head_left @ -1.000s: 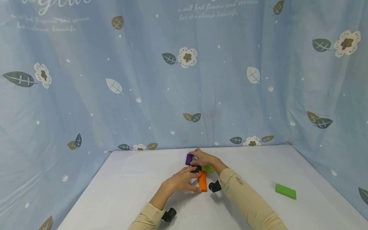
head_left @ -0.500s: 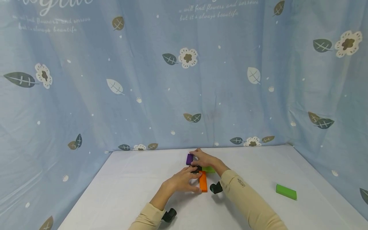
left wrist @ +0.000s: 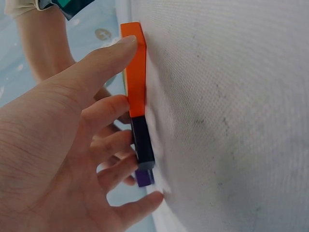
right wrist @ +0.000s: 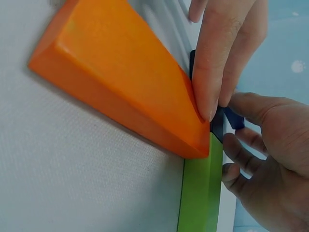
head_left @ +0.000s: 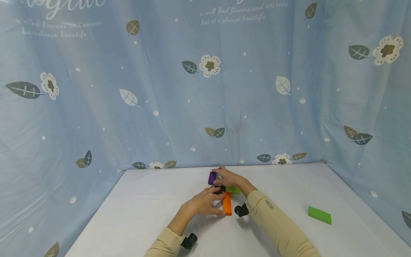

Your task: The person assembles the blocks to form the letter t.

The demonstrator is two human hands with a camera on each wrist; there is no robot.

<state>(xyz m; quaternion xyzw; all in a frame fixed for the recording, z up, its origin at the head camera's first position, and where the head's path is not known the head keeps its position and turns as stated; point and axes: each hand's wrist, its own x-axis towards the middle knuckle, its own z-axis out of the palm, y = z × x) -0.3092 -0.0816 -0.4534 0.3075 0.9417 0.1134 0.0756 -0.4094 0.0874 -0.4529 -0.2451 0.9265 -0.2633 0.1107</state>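
Note:
Several coloured blocks lie together on the white tabletop, end to side. My left hand (head_left: 201, 202) lies along the orange block (head_left: 227, 204), thumb touching its near end and index fingertip its far end. The other fingers reach to the black block (left wrist: 143, 142) beyond it. At the far end of the group, my right hand (head_left: 227, 177) holds the purple block (head_left: 212, 178) between thumb and index finger. A light green block (right wrist: 199, 198) meets the black one on the right and is partly covered by the right hand and wrist in the head view.
A separate green block (head_left: 319, 215) lies on the right side of the white table (head_left: 276, 217). Behind and beside the table hangs a blue curtain (head_left: 173, 114) with leaves and flowers. Each wrist wears a small black camera.

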